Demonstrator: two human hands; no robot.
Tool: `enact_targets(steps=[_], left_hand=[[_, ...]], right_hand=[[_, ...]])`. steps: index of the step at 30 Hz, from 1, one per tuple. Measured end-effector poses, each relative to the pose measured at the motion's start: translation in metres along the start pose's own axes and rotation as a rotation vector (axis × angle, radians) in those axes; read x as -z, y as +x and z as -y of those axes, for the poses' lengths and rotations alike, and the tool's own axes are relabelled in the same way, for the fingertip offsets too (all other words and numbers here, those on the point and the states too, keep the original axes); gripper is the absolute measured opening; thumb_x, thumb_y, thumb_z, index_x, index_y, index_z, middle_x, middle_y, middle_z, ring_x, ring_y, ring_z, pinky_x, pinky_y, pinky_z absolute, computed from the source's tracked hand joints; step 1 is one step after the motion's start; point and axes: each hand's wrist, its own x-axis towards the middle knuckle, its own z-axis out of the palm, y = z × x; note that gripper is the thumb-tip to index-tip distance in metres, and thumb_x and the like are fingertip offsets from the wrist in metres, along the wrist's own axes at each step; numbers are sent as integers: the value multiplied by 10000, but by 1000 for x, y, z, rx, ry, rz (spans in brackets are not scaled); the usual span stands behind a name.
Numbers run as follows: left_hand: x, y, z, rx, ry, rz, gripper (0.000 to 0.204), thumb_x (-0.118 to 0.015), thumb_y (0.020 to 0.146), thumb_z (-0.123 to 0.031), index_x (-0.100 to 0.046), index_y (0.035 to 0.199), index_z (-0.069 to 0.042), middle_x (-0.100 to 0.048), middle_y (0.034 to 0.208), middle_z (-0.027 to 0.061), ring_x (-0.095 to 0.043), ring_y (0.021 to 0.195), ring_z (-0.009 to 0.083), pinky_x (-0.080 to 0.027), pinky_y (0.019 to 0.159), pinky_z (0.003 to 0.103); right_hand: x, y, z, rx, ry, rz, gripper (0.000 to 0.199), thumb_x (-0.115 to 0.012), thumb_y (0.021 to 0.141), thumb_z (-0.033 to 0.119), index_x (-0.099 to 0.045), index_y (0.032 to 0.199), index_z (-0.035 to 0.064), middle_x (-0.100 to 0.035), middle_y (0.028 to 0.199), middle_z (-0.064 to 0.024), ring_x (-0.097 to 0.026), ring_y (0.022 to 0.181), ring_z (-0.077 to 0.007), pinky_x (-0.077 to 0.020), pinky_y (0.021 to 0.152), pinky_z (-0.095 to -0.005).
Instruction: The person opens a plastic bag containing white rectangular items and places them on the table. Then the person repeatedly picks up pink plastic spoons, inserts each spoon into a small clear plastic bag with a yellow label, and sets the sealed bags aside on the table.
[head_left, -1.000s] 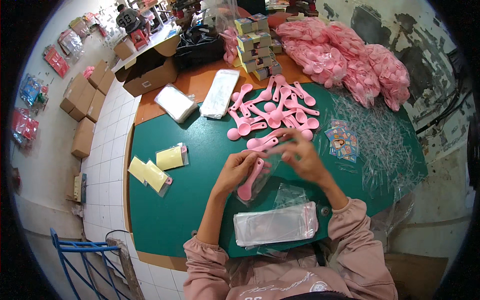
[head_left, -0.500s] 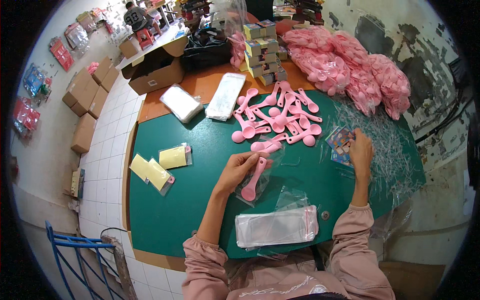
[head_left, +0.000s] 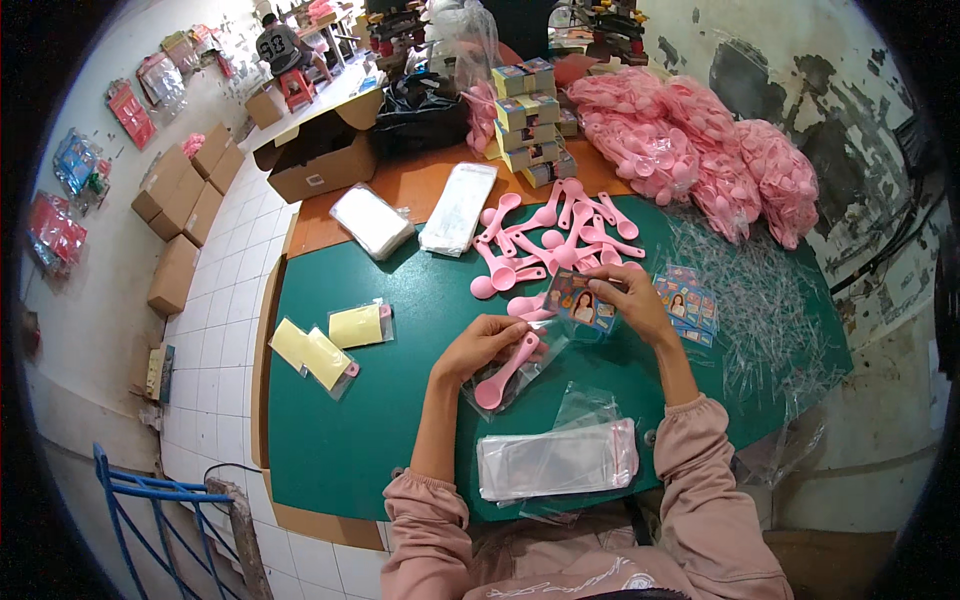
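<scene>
Partly covering it, the right hand clamps a card; the left hand pinches a bagged spoon.

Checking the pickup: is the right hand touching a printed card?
Touching: the head view shows the right hand gripping the printed card by its edge.

Totals two hands, one held card, one held pink spoon, three yellow packets, two white stacks, one clear-bag pile, plus loose spoons too jumbled to tally.
</scene>
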Motion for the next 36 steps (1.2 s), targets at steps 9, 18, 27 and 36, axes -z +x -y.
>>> enact_targets(steps=[9,18,27,36], left_hand=[[-4,0,-4,5,221,-75,292,-496,921,-254,-634,938,2,-517,673,-62,-397,560,7,-302,463,167],[-12,1,-7,1,244,-102,269,-522,906,-227,-652,939,7,-505,666,-71,-374,553,15,-300,463,183],[-14,2,-2,-100,372,-185,251,-535,882,-208,-653,922,11,-490,605,-44,-382,528,30,-306,452,199],[-11,5,1,-189,365,-232,251,-553,873,-188,-632,999,15,-562,679,-8,-440,602,34,-383,519,203]], right_hand=[[-5,-8,7,62,-120,287,215,-551,837,98,-637,1022,29,-640,917,-62,-589,823,-131,-459,749,-263],[-2,-15,19,130,-156,-116,210,-527,836,62,-637,1011,27,-654,879,-86,-600,776,-144,-471,725,-268],[-8,-16,18,243,-282,186,206,-571,813,85,-660,999,82,-639,854,-58,-579,748,-148,-450,708,-267],[-10,-16,17,10,-211,102,243,-621,786,171,-615,995,49,-607,811,-75,-575,738,-154,-460,693,-297]])
